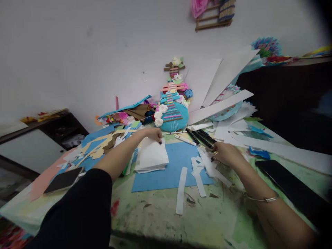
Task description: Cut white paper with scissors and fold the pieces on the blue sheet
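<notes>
My left hand (153,135) is closed at the upper edge of a stack of white paper sheets (151,157), thumb pressed down on it. The stack lies partly over a blue sheet (173,173) on the table. To the right, my right hand (226,154) has its fingers closed around the near ends of several black pens (202,138), which point away from me. White paper strips (198,176) lie loose between the hands, some on the blue sheet. White pens (185,140) rest beyond it.
A blue lute-shaped craft (176,116) with white paper flowers leans at the back. Long white paper pieces (220,107) stand behind on the right. A black phone-like slab (287,186) lies at right, a phone (63,180) at left. Paper scraps (95,145) cover the left side.
</notes>
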`<state>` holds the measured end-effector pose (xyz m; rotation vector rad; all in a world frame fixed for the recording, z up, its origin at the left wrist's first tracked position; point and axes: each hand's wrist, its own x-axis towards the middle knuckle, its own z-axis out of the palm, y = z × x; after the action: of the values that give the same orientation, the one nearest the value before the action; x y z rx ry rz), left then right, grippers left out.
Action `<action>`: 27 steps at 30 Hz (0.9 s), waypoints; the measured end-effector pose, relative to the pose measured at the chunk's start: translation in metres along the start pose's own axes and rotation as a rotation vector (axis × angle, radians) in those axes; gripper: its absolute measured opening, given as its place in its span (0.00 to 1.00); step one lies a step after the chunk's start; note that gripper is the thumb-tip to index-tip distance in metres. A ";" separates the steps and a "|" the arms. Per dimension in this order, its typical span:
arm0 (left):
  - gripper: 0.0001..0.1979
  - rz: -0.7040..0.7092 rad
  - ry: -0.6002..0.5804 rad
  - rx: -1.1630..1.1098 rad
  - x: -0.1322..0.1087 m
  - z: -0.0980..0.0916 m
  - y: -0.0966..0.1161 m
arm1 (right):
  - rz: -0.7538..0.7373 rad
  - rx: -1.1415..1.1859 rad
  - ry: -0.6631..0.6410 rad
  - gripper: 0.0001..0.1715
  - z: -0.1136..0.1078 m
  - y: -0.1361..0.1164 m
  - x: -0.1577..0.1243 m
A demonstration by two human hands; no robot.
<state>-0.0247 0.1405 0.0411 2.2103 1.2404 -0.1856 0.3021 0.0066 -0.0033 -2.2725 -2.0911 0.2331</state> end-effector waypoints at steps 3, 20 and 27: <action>0.11 -0.011 -0.062 -0.044 -0.012 -0.017 0.005 | -0.008 -0.009 -0.008 0.20 0.004 0.007 0.007; 0.10 -0.097 0.076 -0.098 0.004 0.009 -0.013 | 0.042 -0.093 -0.042 0.19 -0.003 0.006 0.000; 0.11 -0.125 0.307 0.005 0.006 0.015 -0.009 | 0.078 -0.102 -0.025 0.16 -0.003 0.009 -0.001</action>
<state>-0.0257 0.1400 0.0226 2.2251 1.5447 0.1075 0.3116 0.0047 -0.0016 -2.4240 -2.0748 0.1624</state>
